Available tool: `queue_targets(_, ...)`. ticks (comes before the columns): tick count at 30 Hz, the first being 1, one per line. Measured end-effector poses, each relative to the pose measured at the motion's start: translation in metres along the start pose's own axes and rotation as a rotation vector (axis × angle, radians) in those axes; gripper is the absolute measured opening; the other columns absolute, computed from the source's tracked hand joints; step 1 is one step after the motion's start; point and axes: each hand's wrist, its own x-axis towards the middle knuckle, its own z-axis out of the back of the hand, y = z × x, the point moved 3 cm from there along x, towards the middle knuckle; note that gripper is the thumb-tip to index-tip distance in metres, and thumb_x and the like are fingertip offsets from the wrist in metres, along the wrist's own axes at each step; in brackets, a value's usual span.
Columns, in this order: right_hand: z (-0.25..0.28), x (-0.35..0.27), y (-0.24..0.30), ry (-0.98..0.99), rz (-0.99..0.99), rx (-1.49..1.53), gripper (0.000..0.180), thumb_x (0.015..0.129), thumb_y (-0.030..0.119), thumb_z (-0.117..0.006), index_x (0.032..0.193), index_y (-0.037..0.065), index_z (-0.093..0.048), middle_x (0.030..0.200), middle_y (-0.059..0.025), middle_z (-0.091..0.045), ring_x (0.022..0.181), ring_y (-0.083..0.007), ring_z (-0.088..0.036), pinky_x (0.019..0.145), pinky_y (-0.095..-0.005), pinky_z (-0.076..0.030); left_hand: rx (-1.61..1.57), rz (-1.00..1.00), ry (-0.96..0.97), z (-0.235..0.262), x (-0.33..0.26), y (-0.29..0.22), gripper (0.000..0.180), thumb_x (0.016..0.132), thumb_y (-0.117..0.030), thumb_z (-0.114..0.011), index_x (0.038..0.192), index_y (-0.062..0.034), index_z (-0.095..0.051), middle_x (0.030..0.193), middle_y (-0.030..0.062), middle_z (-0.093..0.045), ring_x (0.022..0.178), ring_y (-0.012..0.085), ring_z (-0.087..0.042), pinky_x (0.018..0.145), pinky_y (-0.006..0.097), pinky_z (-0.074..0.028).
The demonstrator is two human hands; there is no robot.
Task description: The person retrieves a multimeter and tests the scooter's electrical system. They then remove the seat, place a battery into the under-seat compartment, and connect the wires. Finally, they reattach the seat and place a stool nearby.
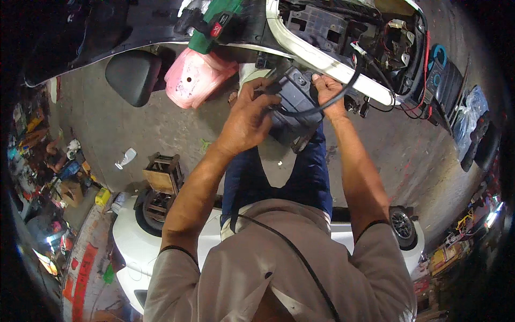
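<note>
The dark grey, box-shaped plastic battery block (pixel 296 99) sits between both hands, just below the white curved edge of the scooter body panel (pixel 322 61), held up in the air above the person's blue-trousered legs (pixel 306 172). It seems raised there so it can be worked close to the open compartment it is wired to. Its long axis runs roughly from upper right to lower left in the picture, the top face with its fittings tipped toward the scooter and the lower corner pointing down at the knees.

The left hand (pixel 249 115) lies over the block's left top corner, fingers curled shut around what looks like a small black connector and the block's edge; exactly what they pinch is hidden by the knuckles. The right hand (pixel 328 94) grips the upper right corner, fingers folded closed on it, likely steadying it.

A thick black cable (pixel 343 91) loops from under the block up past the right hand toward the opened black compartment with red wires (pixel 386 43). Left of the hands lie a pink crumpled plastic bag (pixel 196 78) and a black padded seat (pixel 133 75) on the grey concrete floor (pixel 107 123).
</note>
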Motion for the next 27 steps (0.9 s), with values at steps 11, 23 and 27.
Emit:
queue_targets(11,-0.005,0.007,-0.016,-0.061,0.159,0.058,0.032,0.088,0.031,-0.059,0.110,0.008,-0.064,0.105,-0.0139,-0.065,0.100,-0.0258,-0.060,0.090,-0.0326,-0.042,-0.476,0.242,-0.165,-0.042,0.012,0.018,0.036,0.074,0.008,-0.056,0.107,-0.0023,-0.046,0.108,0.0105,-0.051,0.101,0.0197,-0.054,0.086,0.030,-0.042)
queue_targets(23,-0.004,0.006,-0.008,-0.077,0.166,0.103,0.026,0.088,0.023,-0.061,0.105,0.005,-0.065,0.100,-0.0109,-0.067,0.095,-0.0202,-0.060,0.087,-0.0311,-0.043,-0.790,0.266,-0.078,-0.049,0.027,0.009,0.059,0.072,0.014,-0.050,0.127,-0.0040,-0.044,0.112,0.0082,-0.053,0.105,0.0186,-0.054,0.093,0.030,-0.042)
queue_targets(27,-0.006,-0.003,0.001,-0.032,0.051,0.255,0.023,0.090,0.018,-0.060,0.100,-0.002,-0.064,0.083,0.0021,-0.061,0.081,-0.0088,-0.049,0.078,-0.0242,-0.041,-1.318,0.691,0.008,-0.060,0.009,0.016,0.048,0.077,0.010,-0.049,0.123,-0.0029,-0.050,0.114,0.0094,-0.055,0.099,0.0232,-0.059,0.088,0.036,-0.049)
